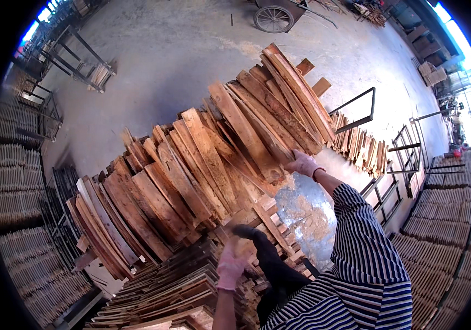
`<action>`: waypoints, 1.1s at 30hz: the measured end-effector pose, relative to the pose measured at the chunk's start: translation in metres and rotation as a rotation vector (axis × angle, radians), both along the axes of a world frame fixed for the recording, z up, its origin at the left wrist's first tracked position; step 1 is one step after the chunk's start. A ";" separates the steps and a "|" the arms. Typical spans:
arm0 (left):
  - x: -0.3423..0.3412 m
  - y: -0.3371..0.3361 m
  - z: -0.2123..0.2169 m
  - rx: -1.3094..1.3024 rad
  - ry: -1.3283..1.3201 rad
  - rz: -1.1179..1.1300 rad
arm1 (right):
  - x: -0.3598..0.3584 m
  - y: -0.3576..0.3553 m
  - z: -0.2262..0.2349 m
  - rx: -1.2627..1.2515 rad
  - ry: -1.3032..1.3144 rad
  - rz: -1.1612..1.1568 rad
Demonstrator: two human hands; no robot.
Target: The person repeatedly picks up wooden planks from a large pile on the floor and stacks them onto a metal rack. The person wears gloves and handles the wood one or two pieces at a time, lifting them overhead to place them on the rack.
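Stacked planks (188, 162) lie ahead of the person. Right hand (303, 164) — touching near plank ends, grip not determinable from here. Left hand (232, 268) — blurred, near darker boards (175, 280); grip likewise unreadable.

We wear a shirt (331, 300) striped in dark navy and white, its right sleeve (359, 236) stopping partway down the forearm (329, 182). Our right glove (304, 164) is pale pink, with a narrow red edge at the wrist; our left glove (231, 269), also pinkish, looks blurred. Below, we have dark, plain trousers (279, 267) and a dark shoe (246, 231), softly blurred.
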State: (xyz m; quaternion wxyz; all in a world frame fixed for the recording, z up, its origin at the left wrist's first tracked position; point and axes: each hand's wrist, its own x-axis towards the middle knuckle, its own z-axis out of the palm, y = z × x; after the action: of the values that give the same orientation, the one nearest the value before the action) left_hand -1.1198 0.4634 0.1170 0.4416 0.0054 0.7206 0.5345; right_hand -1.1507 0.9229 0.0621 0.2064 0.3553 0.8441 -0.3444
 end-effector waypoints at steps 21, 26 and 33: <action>-0.077 0.027 0.030 0.403 -0.574 0.836 | -0.022 -0.173 0.037 0.342 -0.008 0.042; -0.051 -0.004 0.009 0.450 -0.380 0.789 | -0.097 -0.141 -0.038 0.541 -0.128 -0.037; -0.024 -0.037 -0.009 0.668 -0.505 0.794 | -0.085 -0.056 0.008 0.157 0.002 0.020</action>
State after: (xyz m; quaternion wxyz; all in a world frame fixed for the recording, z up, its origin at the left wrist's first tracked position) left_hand -1.1443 0.4262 0.1083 0.3398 -0.2539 0.3318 0.8426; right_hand -1.2357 0.8671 0.0706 0.1806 0.3614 0.8723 -0.2753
